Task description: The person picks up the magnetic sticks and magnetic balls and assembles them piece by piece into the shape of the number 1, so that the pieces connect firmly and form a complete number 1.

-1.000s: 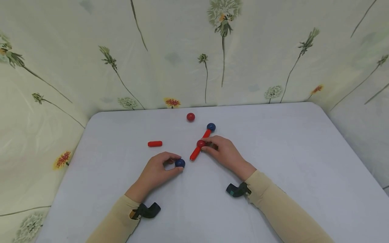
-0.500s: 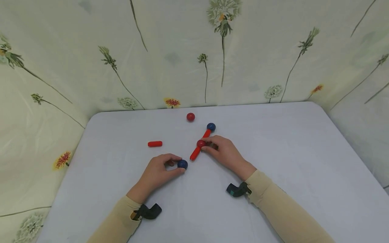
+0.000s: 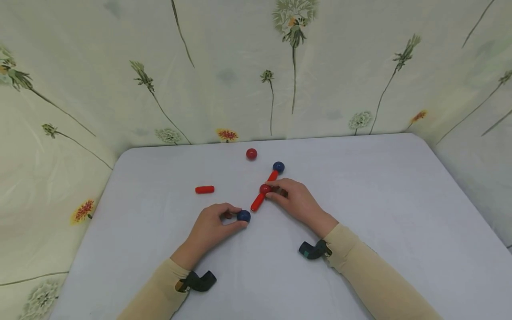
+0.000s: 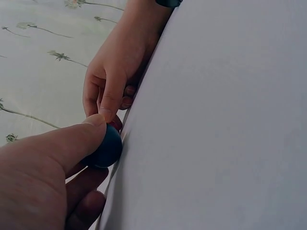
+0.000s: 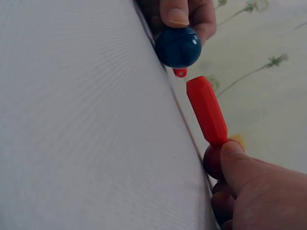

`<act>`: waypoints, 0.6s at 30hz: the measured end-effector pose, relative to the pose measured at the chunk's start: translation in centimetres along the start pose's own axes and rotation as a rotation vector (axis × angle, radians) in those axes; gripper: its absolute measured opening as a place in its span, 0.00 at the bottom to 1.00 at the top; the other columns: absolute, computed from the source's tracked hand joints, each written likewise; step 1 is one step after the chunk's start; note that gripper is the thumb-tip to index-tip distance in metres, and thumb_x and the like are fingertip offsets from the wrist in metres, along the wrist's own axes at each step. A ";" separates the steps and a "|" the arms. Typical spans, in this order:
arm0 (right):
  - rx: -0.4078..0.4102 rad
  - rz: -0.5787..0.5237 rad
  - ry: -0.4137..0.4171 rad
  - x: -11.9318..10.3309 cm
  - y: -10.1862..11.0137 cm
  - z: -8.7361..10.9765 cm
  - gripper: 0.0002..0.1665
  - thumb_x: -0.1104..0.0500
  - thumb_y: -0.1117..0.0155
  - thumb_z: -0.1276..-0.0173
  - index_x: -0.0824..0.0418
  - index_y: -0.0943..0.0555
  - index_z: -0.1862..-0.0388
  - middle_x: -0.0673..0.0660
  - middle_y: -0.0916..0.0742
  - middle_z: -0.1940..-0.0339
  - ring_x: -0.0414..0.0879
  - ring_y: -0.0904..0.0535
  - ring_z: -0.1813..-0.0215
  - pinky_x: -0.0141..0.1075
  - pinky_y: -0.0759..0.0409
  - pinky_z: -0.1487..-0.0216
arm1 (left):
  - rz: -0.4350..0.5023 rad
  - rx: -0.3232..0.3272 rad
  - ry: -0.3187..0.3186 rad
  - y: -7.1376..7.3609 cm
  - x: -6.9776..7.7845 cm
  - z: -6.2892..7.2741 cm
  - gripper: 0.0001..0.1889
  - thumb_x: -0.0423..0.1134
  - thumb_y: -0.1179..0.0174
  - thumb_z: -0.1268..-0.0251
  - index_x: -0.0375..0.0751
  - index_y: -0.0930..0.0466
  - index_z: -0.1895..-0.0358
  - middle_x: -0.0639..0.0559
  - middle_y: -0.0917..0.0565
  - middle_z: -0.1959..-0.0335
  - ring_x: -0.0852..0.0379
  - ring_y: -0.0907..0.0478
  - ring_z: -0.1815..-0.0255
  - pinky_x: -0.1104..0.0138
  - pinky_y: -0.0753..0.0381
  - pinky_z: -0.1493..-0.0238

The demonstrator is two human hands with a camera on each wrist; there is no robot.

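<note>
My left hand [image 3: 216, 224] pinches a blue ball [image 3: 243, 216] between thumb and fingers, low over the white table. My right hand [image 3: 294, 198] pinches a red ball [image 3: 265, 189] that sits in the middle of a joined line. From that ball one red faceted stick [image 3: 258, 202] points toward the left hand, and another red stick [image 3: 273, 176] runs back to a second blue ball [image 3: 278, 167]. In the right wrist view, a small gap shows between the near stick's free end [image 5: 195, 82] and the held blue ball [image 5: 178, 47].
A loose red ball [image 3: 251, 154] lies near the back edge of the white table [image 3: 360, 186]. Left of the joined pieces lies a loose red stick [image 3: 205, 190]. Behind the table hangs a flower-printed cloth [image 3: 224, 98].
My left hand has moved slightly to the right with the blue ball, closer to the free end of the near red stick. The right hand and its joined pieces have stayed in place.
</note>
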State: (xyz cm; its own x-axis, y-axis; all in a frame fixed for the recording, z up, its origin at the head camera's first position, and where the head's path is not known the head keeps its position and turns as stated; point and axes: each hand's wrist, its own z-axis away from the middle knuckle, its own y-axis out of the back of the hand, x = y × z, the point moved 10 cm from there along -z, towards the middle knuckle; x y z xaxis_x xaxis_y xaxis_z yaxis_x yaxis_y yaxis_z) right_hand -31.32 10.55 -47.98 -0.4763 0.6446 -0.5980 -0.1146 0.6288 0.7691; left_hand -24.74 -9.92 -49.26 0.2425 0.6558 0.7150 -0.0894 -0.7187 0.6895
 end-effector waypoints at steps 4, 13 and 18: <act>-0.001 0.003 -0.008 0.1 0.0 0.0 0.22 0.49 0.30 0.34 0.50 0.17 0.42 0.42 0.17 0.63 0.40 0.25 0.65 0.34 0.24 0.62 | -0.001 0.007 -0.010 -0.2 0.3 0.0 0.18 0.57 0.26 0.48 0.57 0.14 0.55 0.69 0.18 0.64 0.67 0.25 0.61 0.65 0.22 0.59; -0.001 0.004 -0.002 0.0 0.0 0.0 0.21 0.48 0.31 0.33 0.51 0.17 0.43 0.42 0.17 0.62 0.39 0.25 0.65 0.35 0.24 0.62 | -0.010 0.018 -0.039 -0.5 0.9 -0.3 0.17 0.56 0.26 0.48 0.56 0.14 0.56 0.68 0.18 0.63 0.67 0.25 0.61 0.65 0.22 0.58; 0.000 0.002 0.009 -0.1 0.0 -0.1 0.21 0.48 0.31 0.33 0.50 0.17 0.42 0.42 0.17 0.62 0.39 0.25 0.65 0.34 0.24 0.62 | -0.031 0.019 -0.049 -0.8 1.0 -0.5 0.18 0.56 0.27 0.47 0.55 0.14 0.55 0.67 0.18 0.63 0.67 0.25 0.61 0.66 0.22 0.58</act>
State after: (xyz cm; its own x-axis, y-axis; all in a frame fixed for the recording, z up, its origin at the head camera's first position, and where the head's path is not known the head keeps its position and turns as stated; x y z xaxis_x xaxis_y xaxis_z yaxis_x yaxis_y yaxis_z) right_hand -31.35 10.47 -47.95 -0.4843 0.6420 -0.5945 -0.1137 0.6275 0.7703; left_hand -24.90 -8.63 -49.04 0.2916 0.6658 0.6867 -0.0633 -0.7030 0.7084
